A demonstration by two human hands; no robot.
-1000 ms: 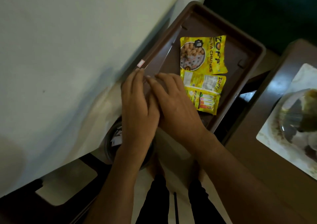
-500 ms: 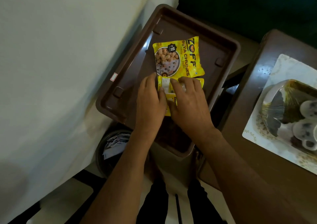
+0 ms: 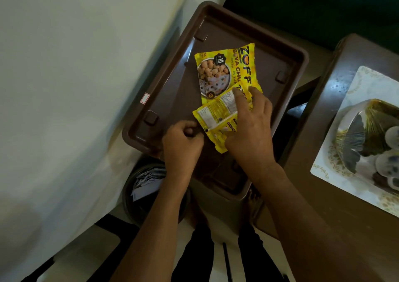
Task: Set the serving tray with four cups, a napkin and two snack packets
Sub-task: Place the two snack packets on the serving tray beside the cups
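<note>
A brown serving tray (image 3: 168, 100) fills the middle of the view. Two yellow snack packets lie in it. The upper snack packet (image 3: 218, 72) is face up, with a picture of soya chunks. The lower snack packet (image 3: 216, 113) is back side up, tilted, and overlaps the upper one's near edge. My right hand (image 3: 250, 134) grips this lower packet, with the fingers spread on top of it. My left hand (image 3: 183, 143) is curled into a fist on the tray just left of that packet's corner, and nothing shows in it. I see no cups or napkin on the tray.
A dark wooden table (image 3: 319, 173) stands to the right. It carries a white patterned platter (image 3: 336, 173) with a shiny domed object and some round pale pieces. A round bin (image 3: 146, 186) with papers sits below the tray's near-left corner. A white surface fills the left.
My left hand has come off the lower packet and curled shut beside it. My right hand has turned that packet so that it overlaps the upper one.
</note>
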